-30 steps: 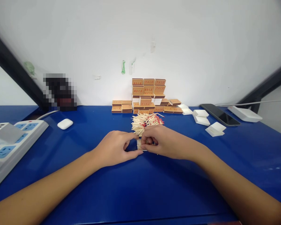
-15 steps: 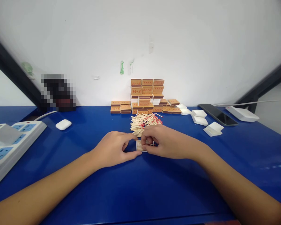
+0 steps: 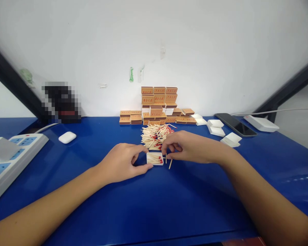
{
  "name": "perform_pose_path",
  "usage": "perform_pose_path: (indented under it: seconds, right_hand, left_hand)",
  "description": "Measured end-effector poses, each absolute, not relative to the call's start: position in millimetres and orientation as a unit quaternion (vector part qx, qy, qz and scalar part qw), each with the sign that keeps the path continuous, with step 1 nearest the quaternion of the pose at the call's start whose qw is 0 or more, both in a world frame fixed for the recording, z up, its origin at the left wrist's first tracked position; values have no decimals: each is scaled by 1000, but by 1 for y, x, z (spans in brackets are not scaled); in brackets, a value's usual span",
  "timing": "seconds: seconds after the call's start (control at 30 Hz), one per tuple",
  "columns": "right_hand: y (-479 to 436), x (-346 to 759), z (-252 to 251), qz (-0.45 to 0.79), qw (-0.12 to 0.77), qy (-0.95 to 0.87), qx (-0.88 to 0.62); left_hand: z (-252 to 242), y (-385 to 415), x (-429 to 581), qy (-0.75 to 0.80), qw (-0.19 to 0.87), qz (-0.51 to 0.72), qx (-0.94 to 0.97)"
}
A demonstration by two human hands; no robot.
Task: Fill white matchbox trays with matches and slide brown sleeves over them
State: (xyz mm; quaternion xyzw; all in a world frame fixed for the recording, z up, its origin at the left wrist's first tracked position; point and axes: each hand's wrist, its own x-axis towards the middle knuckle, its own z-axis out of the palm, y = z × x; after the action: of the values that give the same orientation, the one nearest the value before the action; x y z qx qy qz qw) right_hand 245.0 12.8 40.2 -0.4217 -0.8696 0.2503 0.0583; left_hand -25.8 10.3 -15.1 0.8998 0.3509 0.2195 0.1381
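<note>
Left hand (image 3: 123,164) pinched the part-filled tray (image 3: 155,158); right hand (image 3: 190,147), grip unclear, hovered over stray matches (image 3: 170,164); big pile (image 3: 154,135) lay unboxed.

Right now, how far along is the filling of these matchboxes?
Done: a stack of closed matchboxes stands against the wall. In hand: the left hand steadies a small white tray, already holding red-tipped matches, with the right hand just beside it over two loose matches. Left: a big pile of matches behind the tray and several white trays further right, seemingly unfilled.
</note>
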Motion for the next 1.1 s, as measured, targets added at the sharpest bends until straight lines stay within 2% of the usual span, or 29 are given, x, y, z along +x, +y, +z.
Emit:
perform_pose_path:
  seconds: [0.3,0.57,0.8,1.0,1.1]
  right_hand:
    - [15,243,35,284,25,-850,-443]
    - [16,238,26,256,92,-851,-449]
    - [12,229,18,275,60,-847,-451]
    - [13,239,24,236,29,-852,-467]
    - [14,245,30,214,65,-845,-486]
  left_hand:
    - [-8,15,-29,369,135,241,887]
    - [-5,16,-29,378,114,272,877]
    - [-5,16,-30,380,126,264,878]
    - [-5,15,-30,382,125,253,880]
    - [-7,13,-29,379,120,251,882]
